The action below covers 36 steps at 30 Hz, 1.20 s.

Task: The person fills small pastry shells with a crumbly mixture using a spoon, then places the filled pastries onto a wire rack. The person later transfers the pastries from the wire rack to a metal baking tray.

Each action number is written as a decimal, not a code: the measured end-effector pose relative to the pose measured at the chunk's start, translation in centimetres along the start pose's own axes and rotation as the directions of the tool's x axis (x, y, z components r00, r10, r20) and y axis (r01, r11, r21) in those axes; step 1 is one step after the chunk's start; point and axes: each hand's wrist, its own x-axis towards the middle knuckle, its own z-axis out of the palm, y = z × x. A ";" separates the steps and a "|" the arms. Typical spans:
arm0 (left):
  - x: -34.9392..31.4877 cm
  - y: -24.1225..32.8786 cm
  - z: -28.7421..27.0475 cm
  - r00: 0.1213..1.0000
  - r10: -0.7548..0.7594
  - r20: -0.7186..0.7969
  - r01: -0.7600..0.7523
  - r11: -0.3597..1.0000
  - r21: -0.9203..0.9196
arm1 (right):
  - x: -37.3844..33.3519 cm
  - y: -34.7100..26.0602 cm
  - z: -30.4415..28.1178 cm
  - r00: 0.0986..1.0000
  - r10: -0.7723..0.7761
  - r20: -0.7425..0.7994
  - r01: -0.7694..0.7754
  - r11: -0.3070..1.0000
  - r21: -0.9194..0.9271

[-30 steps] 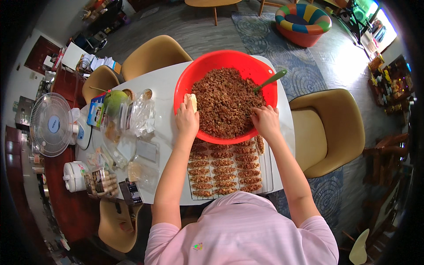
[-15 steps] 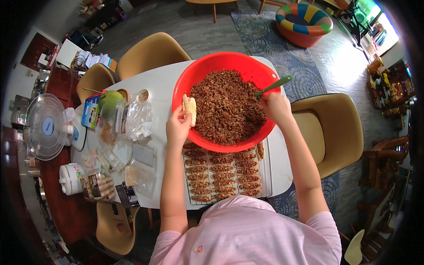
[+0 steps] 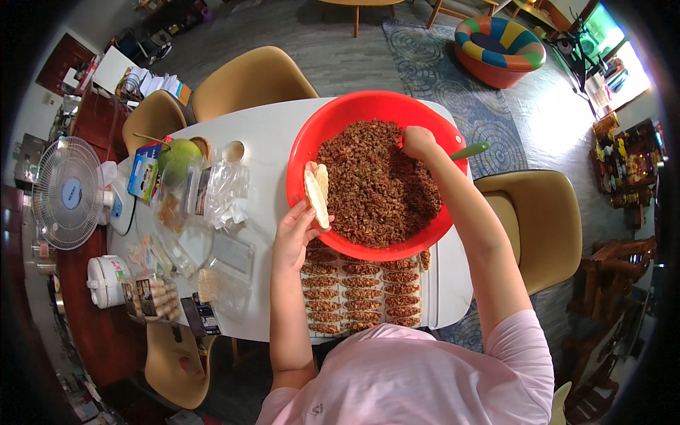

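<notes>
My left hand (image 3: 296,230) pinches a small stack of pale, ridged, boat-shaped wafer shells (image 3: 316,195) at the left rim of a large red bowl (image 3: 300,152). A dark brown, crumbly, grain-like mixture (image 3: 372,180) fills much of the bowl. Over its far right part, my right hand (image 3: 419,142) is closed, fingertips down at the mixture; whatever they hold is hidden. A green-handled spoon (image 3: 471,150) leans across the right rim, apart from my fingers. Below the bowl, filled wafer boats (image 3: 361,293) lie in rows on a tray, partly covered by the bowl.
Left on the white table (image 3: 265,127) are clear plastic bags (image 3: 228,188), a green round fruit (image 3: 180,159), plastic trays (image 3: 232,253), a pack of wafer shells (image 3: 159,301) and a phone (image 3: 200,315). A fan (image 3: 69,191) stands further left. Tan chairs (image 3: 556,219) surround the table.
My right hand has moved from beside the spoon handle to further left and deeper over the mixture. My left hand has tilted the wafer shells. The whole view has shifted slightly.
</notes>
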 end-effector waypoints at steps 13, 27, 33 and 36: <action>1.1 -1.4 1.5 0.999 0.029 0.036 -0.027 0.999 -0.037 | -4.0 1.4 -1.2 0.951 -0.307 0.050 0.243 0.835 0.493; 3.7 -2.4 5.6 0.992 -0.021 0.128 0.032 0.996 -0.080 | -11.8 -1.2 -5.6 0.993 -0.031 0.112 -0.091 0.385 0.918; 5.0 -3.4 6.7 0.979 -0.024 0.202 0.055 0.987 -0.149 | -14.7 -3.4 -5.5 0.982 0.104 -0.159 0.094 0.460 0.883; 4.8 -3.3 7.3 0.984 -0.029 0.173 0.063 0.979 -0.195 | -17.5 -7.3 -8.3 0.939 0.182 -0.293 0.114 0.637 0.762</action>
